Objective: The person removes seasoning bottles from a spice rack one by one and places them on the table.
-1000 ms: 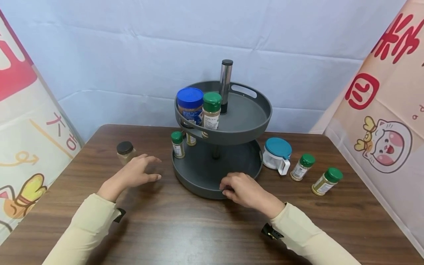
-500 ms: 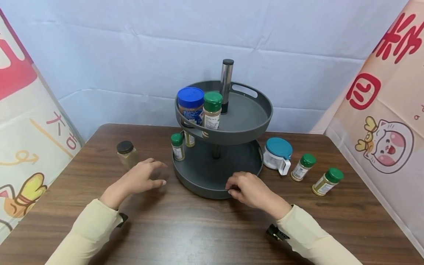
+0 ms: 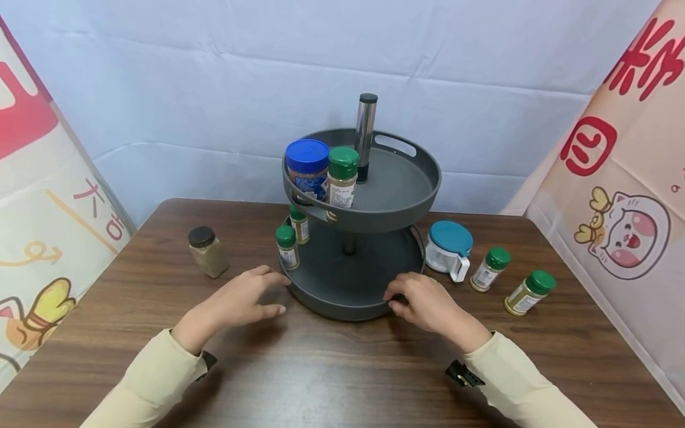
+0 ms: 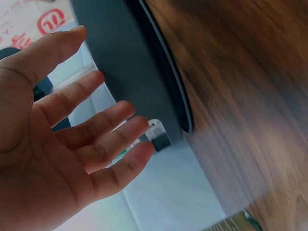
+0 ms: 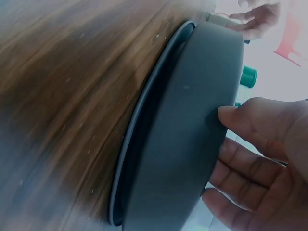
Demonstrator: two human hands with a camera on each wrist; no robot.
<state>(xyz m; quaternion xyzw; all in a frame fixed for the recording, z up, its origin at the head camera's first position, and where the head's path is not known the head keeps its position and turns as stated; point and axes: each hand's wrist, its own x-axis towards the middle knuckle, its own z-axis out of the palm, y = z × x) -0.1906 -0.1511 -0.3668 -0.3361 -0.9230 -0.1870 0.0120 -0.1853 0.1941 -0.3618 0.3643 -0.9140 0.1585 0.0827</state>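
Note:
A dark grey two-tier turntable stands mid-table. My right hand pinches the front-right rim of its lower tray; in the right wrist view the thumb lies on the outer wall, fingers on the inner side. Beside the front-left rim, my left hand is held with fingers spread, nothing in it. Two small green-capped spice jars, one in front and one behind, stand at the left of the lower tray. The upper tray carries a blue-lidded jar and a larger green-capped jar.
On the table's left stands a black-capped square jar. To the right are a teal-lidded clear pot with a white handle and two green-capped spice jars, the nearer and the outer. A cloth backdrop hangs behind.
My right hand has slid rightward with the rim, and the lower tray has turned, bringing its small jars round toward the front. My left hand has moved right, closer to the tray. The upper tray has stayed put.

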